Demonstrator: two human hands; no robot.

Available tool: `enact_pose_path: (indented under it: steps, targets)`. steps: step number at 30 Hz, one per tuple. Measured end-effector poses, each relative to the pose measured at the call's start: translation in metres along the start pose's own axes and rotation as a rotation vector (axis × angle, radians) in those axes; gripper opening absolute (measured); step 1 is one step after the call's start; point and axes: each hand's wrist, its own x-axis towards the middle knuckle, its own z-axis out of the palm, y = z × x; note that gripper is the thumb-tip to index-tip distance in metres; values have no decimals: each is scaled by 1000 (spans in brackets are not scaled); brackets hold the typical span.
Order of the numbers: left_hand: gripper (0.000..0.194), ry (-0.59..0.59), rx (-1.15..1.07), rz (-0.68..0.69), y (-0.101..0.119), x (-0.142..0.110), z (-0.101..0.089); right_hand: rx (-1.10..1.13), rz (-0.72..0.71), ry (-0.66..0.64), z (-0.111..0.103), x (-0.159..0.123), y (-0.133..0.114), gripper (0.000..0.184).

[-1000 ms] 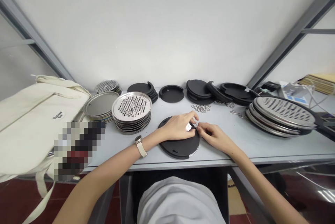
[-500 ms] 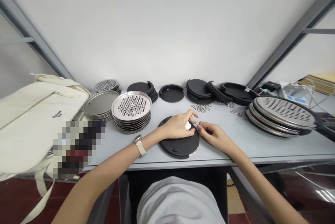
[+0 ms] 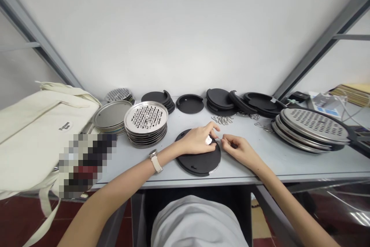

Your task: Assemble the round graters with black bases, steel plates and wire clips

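Left hand [image 3: 198, 141] gripping black disc [image 3: 199, 164] | right hand [image 3: 238, 150] pinching wire [image 3: 219, 138] at disc's 2 o'clock | grater stack [image 3: 146, 121] at 10 o'clock

Steel grater discs [image 3: 146, 118] and black round lids [image 3: 189, 103] stand stacked — wire clips [image 3: 222, 120] just before them, a canvas tote [image 3: 43, 123] leftmost.

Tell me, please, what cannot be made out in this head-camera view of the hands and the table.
In the head view:
The white item in the left hand: fingers cover most of it.
The thin metal piece at the right hand: too small to identify.
The black disc: the left hand hides its middle.
The patch beside the canvas bag: pixelated, unreadable.
The stacked papers: cut off by the right edge.
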Motion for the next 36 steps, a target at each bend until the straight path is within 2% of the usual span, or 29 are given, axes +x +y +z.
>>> enact_pose_path:
  steps: [8, 19, 27, 36]
  targets:
    - [44, 14, 21, -33, 4, -2, -2, -49, -35, -37, -1, 0, -1, 33]
    - [34, 64, 53, 27, 4, -3, -2, -115, -97, -79, 1, 1, -3, 32]
    - [41, 17, 20, -6, 1, -1, -1, -134, -109, -72, 1, 2, -2, 31]
    - [39, 22, -15, 42, -5, 1, -1, -99, -84, -84, 1, 2, -2, 32]
